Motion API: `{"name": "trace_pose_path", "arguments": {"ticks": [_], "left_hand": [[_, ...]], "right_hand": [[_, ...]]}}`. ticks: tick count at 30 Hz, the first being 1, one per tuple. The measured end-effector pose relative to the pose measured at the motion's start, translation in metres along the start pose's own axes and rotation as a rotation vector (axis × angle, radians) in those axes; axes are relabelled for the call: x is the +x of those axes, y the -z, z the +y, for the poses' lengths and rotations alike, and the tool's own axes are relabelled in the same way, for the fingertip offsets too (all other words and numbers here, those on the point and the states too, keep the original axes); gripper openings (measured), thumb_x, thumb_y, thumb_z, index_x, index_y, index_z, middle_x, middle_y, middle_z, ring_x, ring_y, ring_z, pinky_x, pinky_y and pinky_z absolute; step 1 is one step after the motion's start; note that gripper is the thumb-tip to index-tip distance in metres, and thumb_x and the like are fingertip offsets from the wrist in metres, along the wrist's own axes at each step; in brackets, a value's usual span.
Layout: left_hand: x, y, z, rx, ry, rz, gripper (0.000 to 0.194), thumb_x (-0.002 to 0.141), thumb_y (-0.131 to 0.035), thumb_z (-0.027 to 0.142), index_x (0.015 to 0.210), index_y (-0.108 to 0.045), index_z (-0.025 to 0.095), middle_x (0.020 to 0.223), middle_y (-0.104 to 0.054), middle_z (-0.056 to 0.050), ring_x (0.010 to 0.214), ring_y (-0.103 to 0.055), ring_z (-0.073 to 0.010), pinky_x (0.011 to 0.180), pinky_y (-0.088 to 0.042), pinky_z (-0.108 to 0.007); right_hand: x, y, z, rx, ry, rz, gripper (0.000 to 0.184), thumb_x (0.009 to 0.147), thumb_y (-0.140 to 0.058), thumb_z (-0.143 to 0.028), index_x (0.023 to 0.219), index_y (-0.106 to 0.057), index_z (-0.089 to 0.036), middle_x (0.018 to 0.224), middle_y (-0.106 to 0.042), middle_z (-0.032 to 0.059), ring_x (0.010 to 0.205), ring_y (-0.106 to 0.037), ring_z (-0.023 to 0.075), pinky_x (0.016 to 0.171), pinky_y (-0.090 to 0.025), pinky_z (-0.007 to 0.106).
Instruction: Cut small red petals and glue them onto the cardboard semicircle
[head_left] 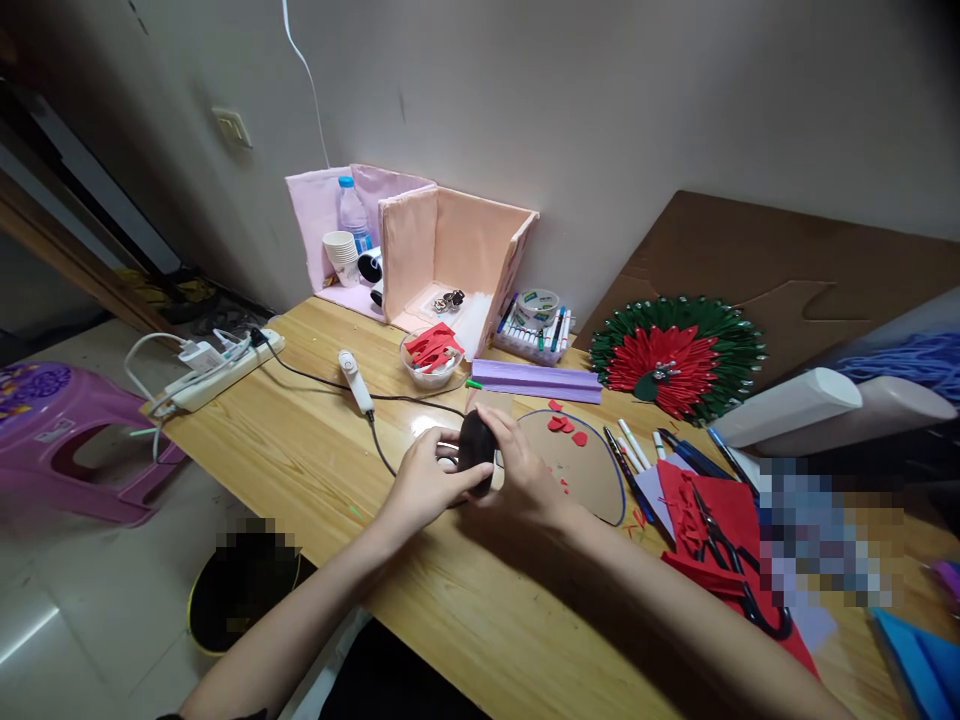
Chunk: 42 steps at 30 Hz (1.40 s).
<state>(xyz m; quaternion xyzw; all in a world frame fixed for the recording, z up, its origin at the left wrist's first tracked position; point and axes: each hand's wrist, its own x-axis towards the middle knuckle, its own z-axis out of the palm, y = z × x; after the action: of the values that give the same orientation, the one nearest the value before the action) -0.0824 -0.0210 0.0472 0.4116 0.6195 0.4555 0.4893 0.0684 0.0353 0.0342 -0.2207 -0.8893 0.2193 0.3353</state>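
Both my hands meet over the wooden table (300,450) around a small dark rounded object (477,445). My left hand (425,483) grips it from the left, fingers curled onto it. My right hand (520,470) wraps it from the right and top. A black cable with a white inline switch (355,381) runs toward the object. Just right of my hands lies a round cardboard disc (589,470) with small red pieces (564,424) on it.
A bowl of red cut-outs (432,355), a purple strip (536,381), a marker box (534,330) and a pink fabric box (450,250) stand behind. A red-green fan ornament (675,357), pens (634,450), scissors on red felt (720,540) lie right. A power strip (217,372) sits left.
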Motion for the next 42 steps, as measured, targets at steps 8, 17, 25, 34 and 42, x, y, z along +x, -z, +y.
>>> {"name": "trace_pose_path", "arguments": {"ticks": [8,17,25,34,42], "left_hand": [[0.007,0.015,-0.006,0.284,0.003,0.048,0.046,0.049,-0.075,0.051,0.064,-0.048,0.017,0.061,-0.055,0.003,0.058,-0.055,-0.0139,0.055,-0.042,-0.025],[-0.002,0.015,0.005,0.353,-0.034,0.133,0.065,0.055,-0.073,0.053,0.102,-0.046,0.018,0.070,-0.059,0.001,0.063,-0.056,-0.0158,0.058,-0.041,-0.026],[-0.006,0.043,0.058,0.317,-0.304,-0.289,0.069,0.070,-0.069,0.038,0.130,-0.041,0.021,0.090,-0.055,-0.003,0.081,-0.055,-0.0164,0.073,-0.046,-0.029],[0.014,0.081,0.039,0.703,-0.582,-0.222,0.030,0.089,-0.038,0.018,0.105,-0.063,0.022,0.106,-0.065,-0.004,0.100,-0.057,-0.0172,0.090,-0.042,-0.029],[-0.004,0.108,0.011,0.910,-0.166,0.242,0.031,0.089,-0.038,0.032,0.105,-0.063,0.024,0.102,-0.069,-0.005,0.091,-0.063,-0.0237,0.077,-0.045,-0.031]], "right_hand": [[0.001,-0.012,0.005,-0.041,0.037,-0.010,0.099,0.065,-0.070,-0.035,0.142,-0.011,-0.014,0.133,-0.036,0.0216,0.124,-0.040,0.0324,0.098,-0.043,0.048],[0.010,-0.018,0.005,0.060,0.000,-0.017,0.101,0.060,-0.075,-0.038,0.139,-0.018,-0.011,0.131,-0.039,0.0226,0.125,-0.038,0.0321,0.100,-0.039,0.047],[0.020,-0.006,0.017,0.682,-0.173,-0.383,0.092,0.055,-0.078,-0.046,0.133,-0.036,-0.018,0.125,-0.050,0.0113,0.114,-0.049,0.0263,0.099,-0.038,0.041],[0.037,-0.005,0.020,0.939,-0.255,-0.599,0.085,0.057,-0.074,-0.056,0.127,-0.045,-0.018,0.115,-0.055,0.0081,0.102,-0.054,0.0215,0.092,-0.042,0.037],[0.023,-0.033,0.026,0.057,-0.173,-0.474,0.020,0.073,-0.070,-0.022,0.091,-0.065,-0.015,0.092,-0.057,0.0089,0.086,-0.055,0.0195,0.075,-0.047,0.032]]}}
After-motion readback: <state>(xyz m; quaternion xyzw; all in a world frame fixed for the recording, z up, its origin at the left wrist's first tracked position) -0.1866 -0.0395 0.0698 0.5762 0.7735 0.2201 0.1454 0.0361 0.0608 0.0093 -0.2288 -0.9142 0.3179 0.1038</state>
